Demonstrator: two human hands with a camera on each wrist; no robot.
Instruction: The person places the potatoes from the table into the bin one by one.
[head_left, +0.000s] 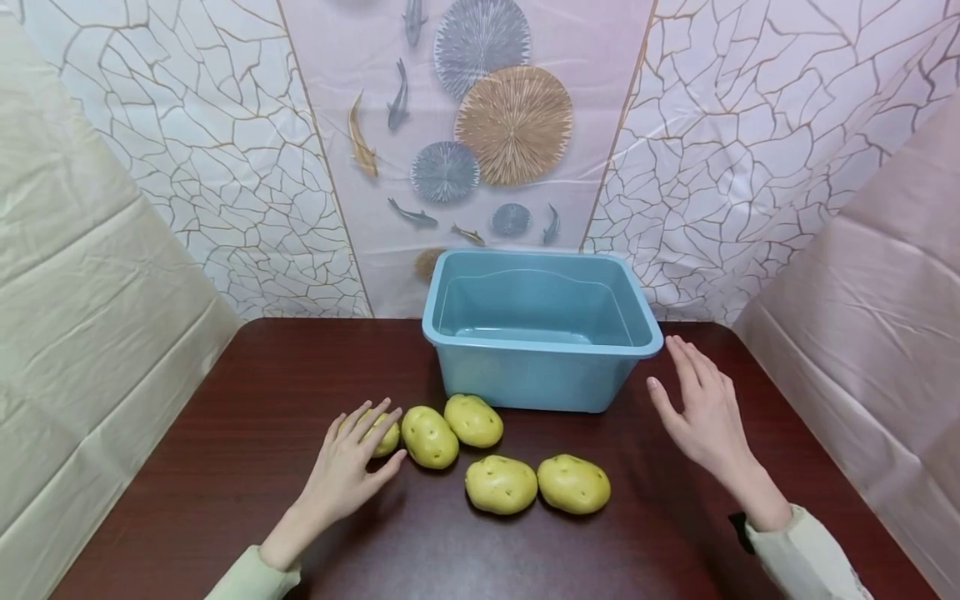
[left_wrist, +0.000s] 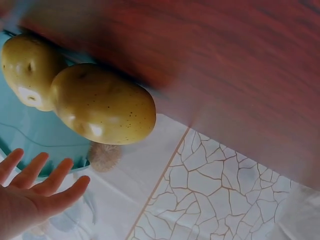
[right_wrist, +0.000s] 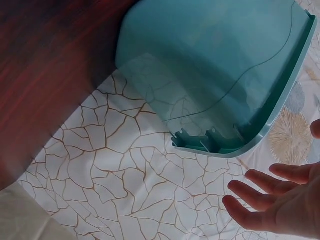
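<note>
My left hand point(head_left: 341, 475), fingers spread, hovers over the leftmost yellow potato point(head_left: 385, 436) and partly covers it in the head view. Two potatoes show large in the left wrist view, a front potato point(left_wrist: 105, 104) overlapping another potato point(left_wrist: 31, 70). A middle potato point(head_left: 430, 437) and a back potato point(head_left: 473, 421) lie just right of that hand. Closer to the front, a potato point(head_left: 501, 485) and its neighbour potato point(head_left: 574, 484) sit side by side. My right hand point(head_left: 708, 417) is held with fingers extended beside the right end of a blue plastic tub point(head_left: 536, 375), holding nothing.
The tub stands upright at the back of the dark reddish table point(head_left: 300, 367), with nothing seen inside it. Behind it hangs a patterned curtain point(head_left: 480, 167). Pale fabric walls point(head_left: 82, 333) close off both sides.
</note>
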